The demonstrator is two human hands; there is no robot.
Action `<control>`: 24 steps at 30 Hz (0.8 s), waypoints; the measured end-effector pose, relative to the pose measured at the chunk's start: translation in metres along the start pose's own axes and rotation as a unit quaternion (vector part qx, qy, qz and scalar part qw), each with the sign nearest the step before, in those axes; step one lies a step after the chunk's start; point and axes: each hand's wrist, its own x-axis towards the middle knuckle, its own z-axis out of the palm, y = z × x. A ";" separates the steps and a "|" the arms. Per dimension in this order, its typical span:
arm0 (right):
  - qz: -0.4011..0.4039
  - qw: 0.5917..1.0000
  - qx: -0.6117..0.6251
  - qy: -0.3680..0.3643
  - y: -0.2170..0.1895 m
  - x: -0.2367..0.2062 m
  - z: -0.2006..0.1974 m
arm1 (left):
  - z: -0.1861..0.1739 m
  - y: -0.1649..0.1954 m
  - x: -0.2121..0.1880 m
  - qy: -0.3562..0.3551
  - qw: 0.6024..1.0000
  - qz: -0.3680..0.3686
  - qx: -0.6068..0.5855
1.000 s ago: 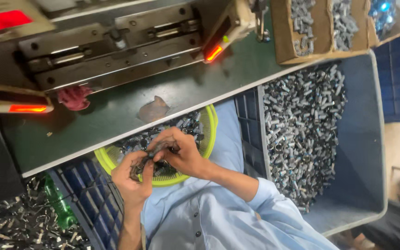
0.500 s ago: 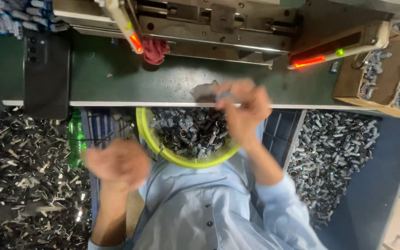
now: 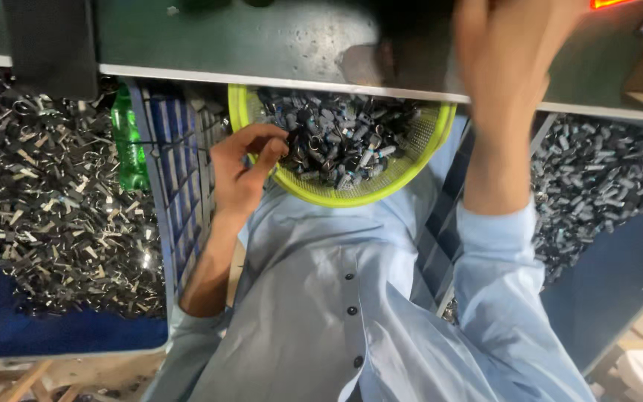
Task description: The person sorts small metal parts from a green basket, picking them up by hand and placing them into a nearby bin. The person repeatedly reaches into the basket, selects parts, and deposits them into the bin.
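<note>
A yellow-green mesh basket point(image 3: 351, 197) rests on my lap under the edge of the green bench point(image 3: 262, 37). It is heaped with small dark metal parts point(image 3: 336, 141). My left hand point(image 3: 247, 167) is at the basket's left rim, its fingers curled and its thumb touching the parts. The curled fingers hide whether a part is held. My right hand point(image 3: 507, 67) is raised over the bench at the top right. It is blurred, and its fingertips run out of the frame.
A green bottle point(image 3: 129, 141) stands beside a blue slatted crate point(image 3: 180, 186). A bin of shiny metal clips point(image 3: 53, 216) fills the left side. A blue bin of dark parts point(image 3: 597, 179) lies on the right. A dark block point(image 3: 50, 45) and a red light point(image 3: 612, 4) are on the bench.
My left hand has moved from my lap up to the basket's rim. My right hand has reached further forward over the bench. The view has dropped closer to my lap.
</note>
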 end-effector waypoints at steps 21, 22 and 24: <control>0.115 0.932 0.292 -0.181 -0.084 -0.126 0.027 | 0.042 0.040 0.017 -0.054 0.842 0.431 0.321; 0.141 0.906 0.345 -0.201 -0.087 -0.133 0.018 | 0.040 0.039 0.016 -0.037 0.821 0.452 0.347; 0.120 0.911 0.360 -0.164 -0.093 -0.142 0.007 | 0.040 0.035 0.018 -0.062 0.845 0.450 0.281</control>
